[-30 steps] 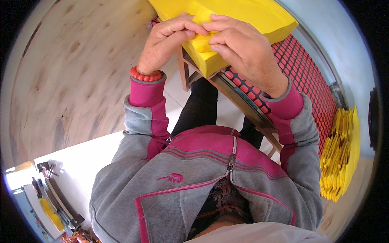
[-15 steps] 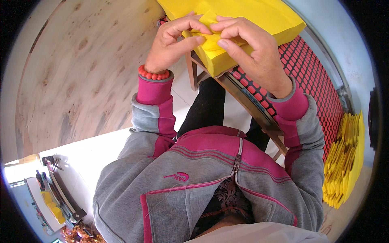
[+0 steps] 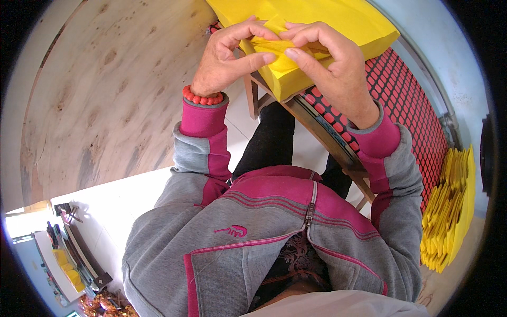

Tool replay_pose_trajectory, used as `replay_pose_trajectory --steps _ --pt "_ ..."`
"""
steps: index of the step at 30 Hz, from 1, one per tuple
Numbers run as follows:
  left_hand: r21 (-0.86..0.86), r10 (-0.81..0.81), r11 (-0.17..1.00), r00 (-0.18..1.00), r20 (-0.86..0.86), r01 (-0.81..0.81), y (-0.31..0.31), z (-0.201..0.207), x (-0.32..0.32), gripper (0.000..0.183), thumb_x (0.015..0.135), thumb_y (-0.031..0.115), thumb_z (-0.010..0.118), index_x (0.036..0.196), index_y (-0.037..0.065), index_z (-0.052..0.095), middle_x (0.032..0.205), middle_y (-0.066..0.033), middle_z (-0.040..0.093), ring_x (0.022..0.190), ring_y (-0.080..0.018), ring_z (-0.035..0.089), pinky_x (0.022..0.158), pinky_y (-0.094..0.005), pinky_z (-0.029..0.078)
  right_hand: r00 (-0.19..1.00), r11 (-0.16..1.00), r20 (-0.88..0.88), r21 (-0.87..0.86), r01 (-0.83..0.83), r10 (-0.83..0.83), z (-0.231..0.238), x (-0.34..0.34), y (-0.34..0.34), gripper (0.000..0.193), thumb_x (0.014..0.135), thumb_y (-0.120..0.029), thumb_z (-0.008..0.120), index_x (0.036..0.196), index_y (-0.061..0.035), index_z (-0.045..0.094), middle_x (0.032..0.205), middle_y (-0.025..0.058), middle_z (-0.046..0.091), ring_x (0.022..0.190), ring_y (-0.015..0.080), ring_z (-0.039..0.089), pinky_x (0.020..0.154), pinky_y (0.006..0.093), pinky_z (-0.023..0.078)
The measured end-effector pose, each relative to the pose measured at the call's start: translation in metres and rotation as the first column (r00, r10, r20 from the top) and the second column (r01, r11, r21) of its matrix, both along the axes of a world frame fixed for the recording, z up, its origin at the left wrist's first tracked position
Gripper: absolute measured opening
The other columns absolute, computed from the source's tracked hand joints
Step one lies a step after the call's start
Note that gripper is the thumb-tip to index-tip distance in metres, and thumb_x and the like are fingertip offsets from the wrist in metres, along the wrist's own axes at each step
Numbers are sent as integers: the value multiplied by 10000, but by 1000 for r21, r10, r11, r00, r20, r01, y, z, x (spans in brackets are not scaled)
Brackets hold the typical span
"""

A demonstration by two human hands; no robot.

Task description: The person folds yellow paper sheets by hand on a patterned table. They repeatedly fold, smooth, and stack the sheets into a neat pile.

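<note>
Both hands are together at the top of the view, over a small folded yellow piece (image 3: 281,48) of thin sheet material; whether it is paper or cloth I cannot tell. My left hand (image 3: 226,57), with a red bead bracelet at the wrist, pinches its left side between thumb and fingers. My right hand (image 3: 338,66) grips the right side, thumb toward me and fingers curled over the far edge. The fingertips nearly meet. Directly beneath lies a large yellow block-like stack or bag (image 3: 338,21), whose near corner points at me.
The yellow block rests on a wooden bench (image 3: 317,129) with a red-and-black patterned cover (image 3: 406,84). At right, a bundle of folded yellow pieces (image 3: 449,211) leans by the pale wall. A wooden board (image 3: 105,100) fills the left side. A shelf with yellow items (image 3: 68,264) stands lower left.
My left hand has shifted slightly to the right, its thumb moving a little along the yellow piece. The right hand's fingers have moved slightly; both still hold the piece.
</note>
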State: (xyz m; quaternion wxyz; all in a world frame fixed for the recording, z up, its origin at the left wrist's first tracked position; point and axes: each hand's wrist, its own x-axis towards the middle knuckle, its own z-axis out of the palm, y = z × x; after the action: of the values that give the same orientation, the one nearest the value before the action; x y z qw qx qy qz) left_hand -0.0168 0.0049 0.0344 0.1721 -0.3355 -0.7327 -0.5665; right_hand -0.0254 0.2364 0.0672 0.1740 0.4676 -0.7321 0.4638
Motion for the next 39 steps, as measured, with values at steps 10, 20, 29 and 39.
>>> replay_pose_trajectory --steps 10,20,29,39 --pt "24 43 999 998 -43 -42 0 -6 -4 182 851 108 757 1026 77 720 1002 -6 698 999 -138 621 1037 -321 424 987 997 -139 -42 71 -76 0 3 -3 167 875 -68 716 1014 -7 647 1114 158 695 1054 289 680 906 347 529" --pt "12 -10 1000 1000 4 10 -1 -3 -2 251 811 1 749 1056 41 714 1047 -27 705 1100 -155 619 1240 -434 221 967 996 -241 -40 75 -82 -2 0 -5 136 855 -76 722 927 -22 621 1136 172 687 991 339 666 833 382 529" --pt "106 -76 992 994 83 67 2 3 1 237 975 156 514 1049 29 700 1033 -26 644 1037 -136 585 941 -278 424 961 994 -252 -40 105 -112 -1 1 -6 144 832 -71 736 895 -25 615 1116 153 697 967 322 670 821 372 530" --pt "89 -123 989 991 55 118 -2 2 -1 222 948 88 525 1080 31 693 1079 -34 667 1053 -137 599 949 -273 440 965 992 -233 -46 114 -122 -1 3 -9 156 820 -63 750 879 -21 612 1099 141 705 968 310 678 822 368 534"
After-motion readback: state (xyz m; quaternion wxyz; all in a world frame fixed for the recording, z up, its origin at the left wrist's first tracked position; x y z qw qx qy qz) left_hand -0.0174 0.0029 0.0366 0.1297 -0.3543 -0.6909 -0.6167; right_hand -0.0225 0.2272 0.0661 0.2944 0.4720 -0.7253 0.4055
